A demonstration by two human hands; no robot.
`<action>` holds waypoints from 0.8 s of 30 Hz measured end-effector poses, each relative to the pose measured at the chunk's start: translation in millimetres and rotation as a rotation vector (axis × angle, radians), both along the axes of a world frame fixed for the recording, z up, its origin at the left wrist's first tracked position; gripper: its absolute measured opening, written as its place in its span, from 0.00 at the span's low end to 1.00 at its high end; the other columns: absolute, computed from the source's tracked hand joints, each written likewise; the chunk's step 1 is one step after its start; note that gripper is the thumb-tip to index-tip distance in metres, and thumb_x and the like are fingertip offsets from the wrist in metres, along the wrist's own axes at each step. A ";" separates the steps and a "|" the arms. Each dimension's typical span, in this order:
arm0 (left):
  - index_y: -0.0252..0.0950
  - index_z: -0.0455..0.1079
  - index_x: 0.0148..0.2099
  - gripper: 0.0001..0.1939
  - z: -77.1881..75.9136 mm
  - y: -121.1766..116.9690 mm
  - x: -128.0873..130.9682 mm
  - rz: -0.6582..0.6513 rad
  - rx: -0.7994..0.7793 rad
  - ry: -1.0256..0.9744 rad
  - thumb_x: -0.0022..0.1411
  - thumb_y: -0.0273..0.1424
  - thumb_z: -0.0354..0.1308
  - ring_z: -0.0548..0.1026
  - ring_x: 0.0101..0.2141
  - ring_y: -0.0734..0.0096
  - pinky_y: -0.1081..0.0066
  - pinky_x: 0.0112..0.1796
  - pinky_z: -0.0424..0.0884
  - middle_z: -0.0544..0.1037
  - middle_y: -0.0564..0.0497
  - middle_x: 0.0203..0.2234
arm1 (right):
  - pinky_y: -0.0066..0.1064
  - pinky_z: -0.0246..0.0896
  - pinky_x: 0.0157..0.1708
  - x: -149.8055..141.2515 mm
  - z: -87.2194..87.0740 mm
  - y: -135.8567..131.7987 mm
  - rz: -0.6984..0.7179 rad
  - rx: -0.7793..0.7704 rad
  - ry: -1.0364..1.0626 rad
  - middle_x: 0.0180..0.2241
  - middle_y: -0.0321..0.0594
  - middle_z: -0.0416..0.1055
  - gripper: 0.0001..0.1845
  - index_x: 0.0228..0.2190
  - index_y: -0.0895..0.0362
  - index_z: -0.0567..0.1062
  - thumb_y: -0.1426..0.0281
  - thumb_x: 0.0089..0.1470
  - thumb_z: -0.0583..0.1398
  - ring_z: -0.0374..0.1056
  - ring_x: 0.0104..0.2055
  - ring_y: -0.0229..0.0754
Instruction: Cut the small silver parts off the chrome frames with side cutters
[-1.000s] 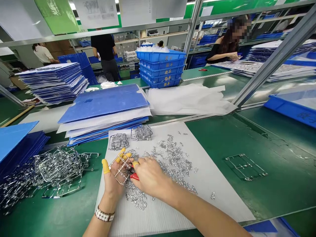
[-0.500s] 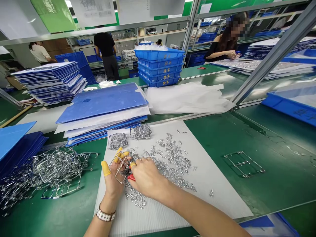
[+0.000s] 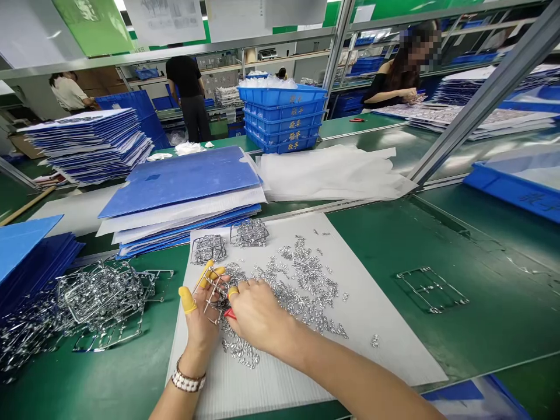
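My left hand, with yellow finger cots on thumb and fingers, holds up a small silvery metal frame with thin bars. My right hand, also with a yellow cot, is wrapped round red-handled pliers; their jaws are hidden behind the fingers and the frame. Both hands are close together over a white sheet. Many small shiny twisted metal pieces lie scattered on it, some right under my hands.
Tangled metal frames are heaped at left; a single frame lies at right. Two bundles of frames rest at the sheet's far edge. Behind are stacked blue boards, blue trays and a slanting metal post. Co-workers are beyond.
The frame in my left hand has tilted slightly. Both hands have shifted a little to the left, still together, with the pliers at the frame.
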State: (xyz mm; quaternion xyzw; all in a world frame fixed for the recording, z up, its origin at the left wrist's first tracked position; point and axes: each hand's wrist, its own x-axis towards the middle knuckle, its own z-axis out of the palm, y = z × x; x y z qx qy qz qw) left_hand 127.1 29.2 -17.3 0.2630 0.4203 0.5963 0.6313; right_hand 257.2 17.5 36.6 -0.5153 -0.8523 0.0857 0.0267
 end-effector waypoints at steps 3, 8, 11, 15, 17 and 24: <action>0.37 0.70 0.56 0.45 1.3 1.4 -0.6 0.021 0.007 -0.041 0.51 0.66 0.45 0.75 0.40 0.58 0.64 0.39 0.70 0.78 0.41 0.45 | 0.39 0.63 0.35 -0.7 0.1 -0.7 0.018 0.016 -0.003 0.35 0.52 0.74 0.14 0.39 0.64 0.74 0.67 0.55 0.60 0.70 0.38 0.52; 0.34 0.73 0.52 0.42 1.7 5.5 -1.9 0.043 0.010 -0.168 0.54 0.63 0.44 0.76 0.40 0.58 0.63 0.44 0.69 0.79 0.41 0.43 | 0.42 0.63 0.40 10.5 4.2 3.2 -0.042 0.044 0.009 0.35 0.51 0.73 0.15 0.39 0.63 0.74 0.63 0.56 0.59 0.69 0.40 0.54; 0.32 0.74 0.50 0.42 1.7 5.5 -1.1 0.009 0.014 -0.206 0.56 0.62 0.42 0.76 0.41 0.57 0.62 0.48 0.66 0.79 0.40 0.43 | 0.44 0.62 0.42 16.9 5.1 8.4 -0.097 0.060 -0.004 0.36 0.51 0.73 0.15 0.38 0.62 0.75 0.63 0.55 0.59 0.69 0.41 0.54; 0.33 0.75 0.48 0.41 1.7 4.0 1.0 -0.023 0.035 -0.201 0.56 0.62 0.41 0.77 0.41 0.58 0.60 0.50 0.64 0.79 0.39 0.43 | 0.44 0.62 0.41 17.2 2.7 12.2 -0.104 0.050 -0.012 0.35 0.50 0.73 0.15 0.37 0.62 0.75 0.63 0.55 0.59 0.69 0.40 0.54; 0.33 0.75 0.48 0.41 1.6 4.0 1.7 -0.008 0.034 -0.189 0.56 0.63 0.41 0.77 0.41 0.58 0.60 0.51 0.64 0.79 0.40 0.44 | 0.45 0.62 0.41 15.9 1.2 12.3 -0.100 0.048 -0.017 0.35 0.50 0.73 0.15 0.37 0.62 0.75 0.62 0.55 0.59 0.69 0.40 0.54; 0.33 0.74 0.48 0.41 -0.3 3.0 3.7 0.035 0.022 -0.149 0.55 0.63 0.42 0.76 0.41 0.58 0.60 0.53 0.62 0.79 0.40 0.44 | 0.43 0.63 0.39 14.6 1.1 12.9 -0.094 0.040 -0.011 0.34 0.50 0.74 0.15 0.36 0.62 0.75 0.63 0.55 0.59 0.70 0.39 0.53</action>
